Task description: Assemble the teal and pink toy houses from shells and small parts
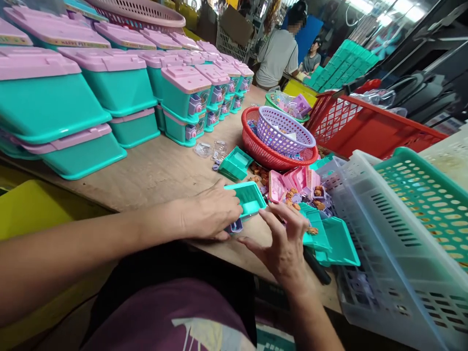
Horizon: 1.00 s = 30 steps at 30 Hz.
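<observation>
My left hand point(215, 209) is closed on the near side of a small turquoise plastic box point(252, 197), which is tilted so its hollow inside faces up. A purple plastic part point(236, 225) shows below the box, beside the left fingers. My right hand point(285, 234) is at the box's right end, thumb and fingers spread apart with a gap between them. Its fingertips are close to the box edge; whether they touch it I cannot tell. Another turquoise box point(236, 163) lies just beyond, by some clear plastic pieces point(204, 149).
Finished-looking pink-lidded turquoise boxes point(109, 87) stand stacked at left. Pink lids point(298, 180), brown figures point(259, 171) and turquoise boxes point(338, 241) are heaped at right. Beyond are a purple basket point(285, 129) in a red basket point(252, 146), a clear crate point(383, 243) and a co-worker point(278, 58).
</observation>
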Available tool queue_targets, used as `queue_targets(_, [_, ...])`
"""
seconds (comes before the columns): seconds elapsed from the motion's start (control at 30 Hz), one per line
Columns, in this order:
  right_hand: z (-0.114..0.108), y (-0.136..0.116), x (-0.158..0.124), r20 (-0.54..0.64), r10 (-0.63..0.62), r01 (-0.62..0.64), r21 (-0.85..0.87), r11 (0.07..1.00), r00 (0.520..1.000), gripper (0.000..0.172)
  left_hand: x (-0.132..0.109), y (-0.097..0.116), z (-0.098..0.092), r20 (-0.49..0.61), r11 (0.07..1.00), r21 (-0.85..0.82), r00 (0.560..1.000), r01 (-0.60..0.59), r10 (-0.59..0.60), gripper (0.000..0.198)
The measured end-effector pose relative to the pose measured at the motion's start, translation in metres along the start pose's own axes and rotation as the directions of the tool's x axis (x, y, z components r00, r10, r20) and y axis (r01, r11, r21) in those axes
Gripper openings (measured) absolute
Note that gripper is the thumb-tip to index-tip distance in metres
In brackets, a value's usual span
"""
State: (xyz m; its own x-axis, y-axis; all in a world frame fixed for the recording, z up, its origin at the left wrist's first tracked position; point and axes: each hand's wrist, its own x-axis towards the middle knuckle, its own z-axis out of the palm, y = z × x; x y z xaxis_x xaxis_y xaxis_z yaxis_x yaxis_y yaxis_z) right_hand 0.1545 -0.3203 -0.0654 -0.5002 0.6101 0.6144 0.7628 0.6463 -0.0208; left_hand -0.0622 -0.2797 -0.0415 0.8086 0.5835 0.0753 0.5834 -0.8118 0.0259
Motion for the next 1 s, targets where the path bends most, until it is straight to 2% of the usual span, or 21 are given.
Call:
queue_targets(0.1, [0.002, 0.012, 0.010, 0.209, -0.148, 0.139, 0.057, 0.989, 0.967, 0.051, 0.002, -0.002, 0.002, 0.012, 0.998, 0.056, 0.999, -0.042, 0.042, 0.039])
queue_targets(0.17, [0.007, 0.017, 0.015, 0.259, -0.190, 0.171, 0.095, 0.981, 0.947, 0.041, 0.002, -0.001, 0.004, -0.007, 0.997, 0.068, 0.999, -0.045, 0.045, 0.043])
queue_targets(0.3, [0.012, 0.022, 0.022, 0.266, -0.227, 0.190, 0.157, 0.969, 0.937, 0.033, 0.002, 0.003, 0.004, -0.003, 0.998, 0.070, 1.000, -0.004, 0.004, 0.041])
queue_targets(0.47, [0.010, 0.022, 0.026, 0.247, -0.243, 0.178, 0.257, 0.950, 0.938, 0.033, 0.005, 0.006, -0.002, 0.017, 0.998, 0.061, 1.000, 0.003, -0.004, 0.034])
queue_targets(0.83, [0.014, 0.022, 0.027, 0.257, -0.196, 0.104, 0.331, 0.938, 0.946, 0.026, 0.012, 0.001, -0.010, 0.223, 0.996, 0.081, 0.974, 0.028, -0.045, 0.035])
queue_targets(1.0, [0.018, 0.023, 0.027, 0.277, -0.207, 0.112, 0.323, 0.940, 0.938, 0.028, 0.014, 0.006, -0.014, 0.206, 0.992, 0.111, 0.975, 0.057, -0.079, 0.034])
